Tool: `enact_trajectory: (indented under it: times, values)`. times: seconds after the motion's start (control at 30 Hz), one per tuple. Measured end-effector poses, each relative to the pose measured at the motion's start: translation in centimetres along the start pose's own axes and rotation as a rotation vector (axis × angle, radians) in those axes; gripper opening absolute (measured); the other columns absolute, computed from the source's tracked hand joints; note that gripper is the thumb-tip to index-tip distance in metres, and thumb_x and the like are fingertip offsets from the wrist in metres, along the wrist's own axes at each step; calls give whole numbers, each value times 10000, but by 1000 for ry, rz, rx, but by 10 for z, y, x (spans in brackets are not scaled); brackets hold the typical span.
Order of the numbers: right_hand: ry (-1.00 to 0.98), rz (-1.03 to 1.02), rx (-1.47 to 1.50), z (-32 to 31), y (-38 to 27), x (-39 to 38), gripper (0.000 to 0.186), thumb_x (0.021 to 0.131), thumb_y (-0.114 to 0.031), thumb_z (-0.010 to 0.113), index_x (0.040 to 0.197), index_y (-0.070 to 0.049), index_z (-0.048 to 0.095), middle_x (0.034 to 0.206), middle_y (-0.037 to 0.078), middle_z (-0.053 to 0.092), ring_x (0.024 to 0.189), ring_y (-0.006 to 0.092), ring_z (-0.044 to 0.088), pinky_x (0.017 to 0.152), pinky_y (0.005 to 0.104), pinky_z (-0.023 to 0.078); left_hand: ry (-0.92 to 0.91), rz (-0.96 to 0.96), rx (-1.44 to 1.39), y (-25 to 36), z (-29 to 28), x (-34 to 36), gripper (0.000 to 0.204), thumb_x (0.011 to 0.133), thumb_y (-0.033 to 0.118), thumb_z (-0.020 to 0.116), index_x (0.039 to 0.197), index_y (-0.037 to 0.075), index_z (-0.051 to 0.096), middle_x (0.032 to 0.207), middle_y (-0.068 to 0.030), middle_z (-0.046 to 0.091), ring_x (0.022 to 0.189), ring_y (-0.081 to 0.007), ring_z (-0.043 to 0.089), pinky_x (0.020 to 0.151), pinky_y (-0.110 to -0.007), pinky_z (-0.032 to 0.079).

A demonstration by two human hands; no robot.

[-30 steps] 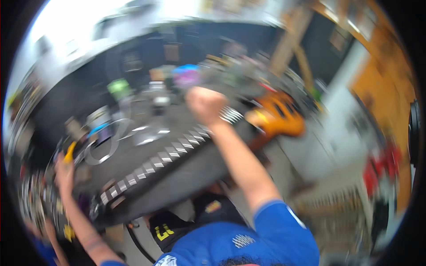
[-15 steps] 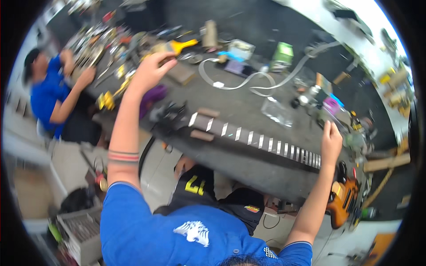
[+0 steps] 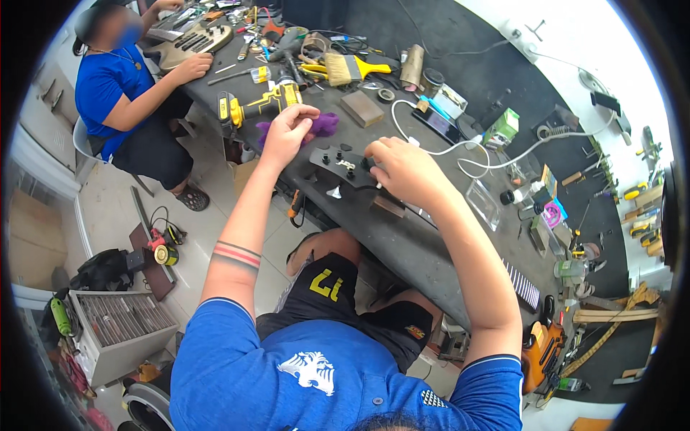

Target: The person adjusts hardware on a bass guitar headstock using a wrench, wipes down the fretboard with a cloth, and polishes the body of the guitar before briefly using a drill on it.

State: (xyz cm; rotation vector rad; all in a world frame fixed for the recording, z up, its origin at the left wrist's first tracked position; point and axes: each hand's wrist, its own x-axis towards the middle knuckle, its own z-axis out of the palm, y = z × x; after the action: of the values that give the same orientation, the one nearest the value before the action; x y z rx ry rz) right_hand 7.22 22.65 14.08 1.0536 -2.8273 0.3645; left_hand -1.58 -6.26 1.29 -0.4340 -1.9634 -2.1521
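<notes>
My left hand is closed just in front of a purple cloth; whether it grips the cloth or something else I cannot make out. My right hand curls its fingers over the end of a black guitar headstock with tuning pegs. The neck extends rightward, mostly hidden under my right forearm, and its striped fretboard shows beside it. A small block lies beneath the neck. A yellow cordless drill lies just beyond my left hand.
A co-worker sits at the bench's left, hands at another guitar. A wide brush, wooden block, white cable and several tools crowd the dark bench. An orange guitar body is at right.
My view has swung toward the left end of the bench. My right hand has moved left from the neck's far end to the headstock, and my left hand has closed near the purple cloth.
</notes>
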Motion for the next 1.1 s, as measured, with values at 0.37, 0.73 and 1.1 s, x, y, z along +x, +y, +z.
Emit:
enact_trajectory:
  times: [0.37,0.73,1.1]
  values:
    - [-260,-134,-227,7,9,47,189,974,-209,729,1070,-52,685,1095,133,761,1120,343,729,993,481,545,38,46,107,0,-3,0,165,1067,17,630,1146,10,775,1057,-12,705,869,-83,675,741,-267,593]
    - [-299,-122,-431,-4,-6,59,296,978,-316,643,986,-48,768,922,166,801,901,374,787,892,513,561,6,-6,124,9,-1,-3,185,1095,21,600,1160,15,773,1165,-16,702,987,-95,696,788,-264,623]
    - [-553,-57,-452,-3,-6,70,296,977,-319,637,1018,-56,767,956,165,803,942,368,777,938,507,546,21,-15,155,10,-1,-3,188,1079,4,595,1139,12,773,1169,-25,701,986,-102,701,789,-273,630]
